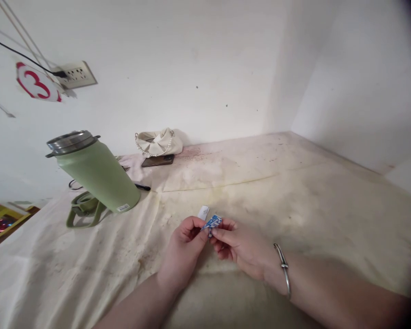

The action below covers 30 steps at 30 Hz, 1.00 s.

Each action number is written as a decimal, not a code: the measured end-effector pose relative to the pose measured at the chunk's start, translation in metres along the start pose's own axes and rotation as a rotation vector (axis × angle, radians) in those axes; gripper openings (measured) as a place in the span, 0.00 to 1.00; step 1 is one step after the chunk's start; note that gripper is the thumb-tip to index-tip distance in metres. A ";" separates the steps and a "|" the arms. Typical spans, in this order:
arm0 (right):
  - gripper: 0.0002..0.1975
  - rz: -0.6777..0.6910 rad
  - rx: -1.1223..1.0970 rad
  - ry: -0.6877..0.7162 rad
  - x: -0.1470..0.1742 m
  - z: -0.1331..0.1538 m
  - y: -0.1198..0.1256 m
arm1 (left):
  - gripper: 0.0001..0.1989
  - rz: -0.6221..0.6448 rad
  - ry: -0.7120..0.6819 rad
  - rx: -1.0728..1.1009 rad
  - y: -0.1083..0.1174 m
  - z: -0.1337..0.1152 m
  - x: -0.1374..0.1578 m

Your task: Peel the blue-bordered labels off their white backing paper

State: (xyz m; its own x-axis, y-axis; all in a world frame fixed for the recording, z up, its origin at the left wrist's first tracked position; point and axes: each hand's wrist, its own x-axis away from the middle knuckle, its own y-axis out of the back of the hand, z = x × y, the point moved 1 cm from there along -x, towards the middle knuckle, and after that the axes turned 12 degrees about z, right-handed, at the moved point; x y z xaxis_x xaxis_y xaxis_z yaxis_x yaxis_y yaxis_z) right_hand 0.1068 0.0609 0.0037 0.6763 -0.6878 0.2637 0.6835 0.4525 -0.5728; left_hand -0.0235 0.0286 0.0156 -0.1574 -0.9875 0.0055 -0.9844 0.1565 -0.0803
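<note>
A small blue-and-white printed piece (pixel 212 222), perhaps folded paper or a wrapper, is pinched between both hands above the cloth. My left hand (pixel 186 246) grips its left end between thumb and forefinger. The thumb and fingers of my right hand (pixel 238 240) close on its right side, and a silver bangle circles that wrist. Just beyond my left fingers shows a small white strip (pixel 203 212) with a faint mark; whether it lies on the cloth or is held, I cannot tell.
A green metal bottle (pixel 99 176) stands uncapped at the left, its looped lid (pixel 85 209) beside it. Further back are a dark phone (pixel 157 161) and a cream bag (pixel 160 142) against the wall. A wrinkled, stained cloth (pixel 277 205) covers the table. A power socket (pixel 77 74) is on the wall.
</note>
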 end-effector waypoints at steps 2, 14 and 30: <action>0.09 0.006 -0.010 -0.001 0.000 0.001 -0.001 | 0.04 -0.003 -0.006 -0.052 0.000 -0.001 0.000; 0.09 0.029 0.049 0.010 0.000 0.001 -0.001 | 0.05 0.025 -0.070 -0.444 0.004 0.000 0.002; 0.06 -0.324 0.771 0.339 -0.007 0.026 0.029 | 0.05 -0.001 -0.069 -1.179 0.021 -0.006 -0.010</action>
State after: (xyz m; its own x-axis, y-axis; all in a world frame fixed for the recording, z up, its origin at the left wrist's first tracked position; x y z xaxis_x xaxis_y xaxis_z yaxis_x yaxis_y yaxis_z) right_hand 0.1292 0.0939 0.0051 0.3846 -0.9230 0.0091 0.9034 0.3785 0.2014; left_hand -0.0432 0.0420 0.0203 -0.1874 -0.9809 -0.0514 -0.4547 0.0403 0.8897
